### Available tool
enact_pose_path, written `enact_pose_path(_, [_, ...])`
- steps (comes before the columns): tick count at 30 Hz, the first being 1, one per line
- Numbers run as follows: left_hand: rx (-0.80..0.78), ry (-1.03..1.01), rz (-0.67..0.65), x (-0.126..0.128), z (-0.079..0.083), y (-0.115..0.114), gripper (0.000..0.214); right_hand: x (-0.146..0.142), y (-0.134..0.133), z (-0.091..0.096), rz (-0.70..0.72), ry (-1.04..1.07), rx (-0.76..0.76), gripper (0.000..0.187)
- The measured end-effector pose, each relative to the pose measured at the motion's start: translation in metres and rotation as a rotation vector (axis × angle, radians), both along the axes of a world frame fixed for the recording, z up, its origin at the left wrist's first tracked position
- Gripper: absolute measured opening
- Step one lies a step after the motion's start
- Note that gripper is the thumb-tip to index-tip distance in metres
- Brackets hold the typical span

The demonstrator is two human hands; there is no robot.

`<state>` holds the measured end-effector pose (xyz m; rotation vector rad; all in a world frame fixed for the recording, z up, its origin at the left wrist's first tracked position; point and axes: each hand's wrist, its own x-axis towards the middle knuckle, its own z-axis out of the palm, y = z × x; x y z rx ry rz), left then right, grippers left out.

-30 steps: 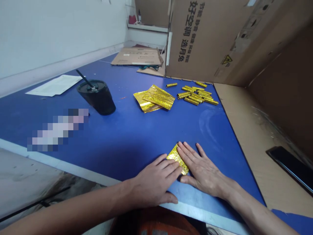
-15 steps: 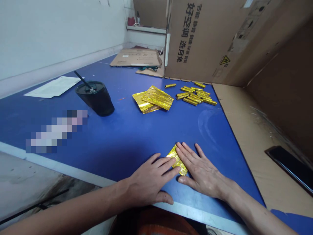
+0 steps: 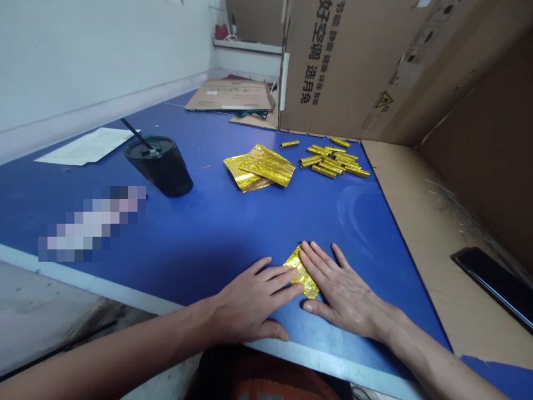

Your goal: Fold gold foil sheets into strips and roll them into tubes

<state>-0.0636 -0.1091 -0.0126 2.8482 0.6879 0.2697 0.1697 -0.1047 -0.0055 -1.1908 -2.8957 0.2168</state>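
A folded piece of gold foil (image 3: 300, 272) lies on the blue table (image 3: 208, 239) near its front edge. My left hand (image 3: 250, 300) rests flat beside it, with the fingertips on the foil's left side. On its right side, my right hand (image 3: 341, 294) lies flat, fingers spread, its fingertips touching the foil. Farther back lie a stack of gold foil sheets (image 3: 260, 165) and a heap of small rolled gold foil tubes (image 3: 331, 163). One separate tube (image 3: 290, 144) lies just left of the heap.
A black lidded tumbler with a straw (image 3: 160, 168) and white papers (image 3: 85, 146) stand at the left. A blurred patch (image 3: 91, 224) covers part of the table. Upright cardboard (image 3: 341, 66) rises behind, and a black phone (image 3: 493, 283) lies on cardboard to the right.
My left hand has slid slightly left, drawing back a little from the foil. The view has drifted slightly, and the foil and my right hand stay nearly in place.
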Motion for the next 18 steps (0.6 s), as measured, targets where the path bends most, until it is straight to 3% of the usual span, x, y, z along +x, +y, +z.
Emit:
enact_pose_path(14, [0.011, -0.008, 0.041, 0.006, 0.003, -0.008, 0.072, -0.001, 0.000, 0.000, -0.005, 0.004, -0.005, 0.079])
enact_pose_path(18, [0.014, 0.010, 0.063, 0.007, 0.002, -0.011, 0.074, 0.005, 0.002, 0.003, -0.091, 0.117, -0.054, 0.076])
